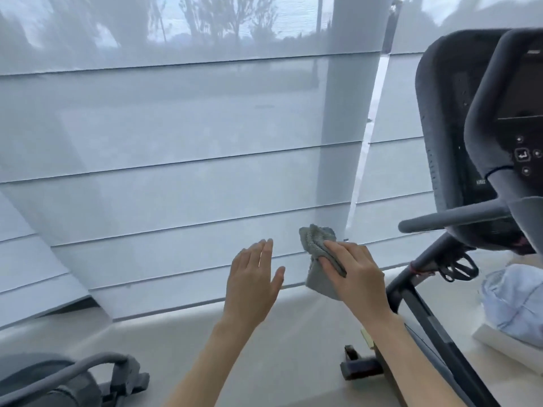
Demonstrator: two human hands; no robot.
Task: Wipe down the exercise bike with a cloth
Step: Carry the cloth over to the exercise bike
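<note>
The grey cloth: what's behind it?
A pale window blind hangs behind the cloth. The right hand pinches it; the thumb is hidden under the fabric.

Your cloth (318, 264) is grey and fluffy, bunched up and pinched under the fingers of your right hand (357, 273), in the air just left of the bike (446, 160). The bike stands upright at your right, dark grey, its handlebar (452, 218) pointing left.

Exercise bike (458, 217) cut by right edge, console (523, 155) lettering unreadable, cloth (318, 277) partly under right hand (357, 274)
</note>
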